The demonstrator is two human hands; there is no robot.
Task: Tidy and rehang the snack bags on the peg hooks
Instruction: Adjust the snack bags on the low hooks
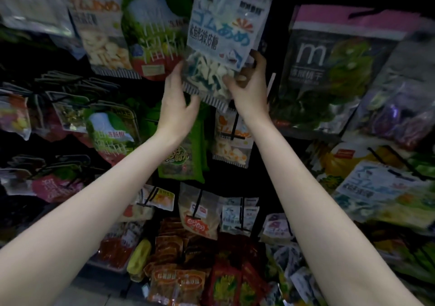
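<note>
Your right hand (249,87) pinched the blue-white snack bag (226,35) at its lower right; your left hand (177,101), fingers loosely spread, touched its lower left edge. The bag sat high, centre, at its peg. Risk: a one-sided grip could tilt the bag off the hook. Readable print: "ゴムあめ"; right neighbour dark bag (329,65) showed "m".

Person, head-camera view, two arms visible.
Left hand (175,103): bare; no glove, ring or watch discernible.
Right hand (249,87): bare; thumbnail short and unpainted, other nails not clear in the dim light.
Forearms: both bare from wrist to the frame's lower edge; no sleeve, cuff, strap or bracelet in view. Build slender, wrists narrow. No markings discernible.
</note>
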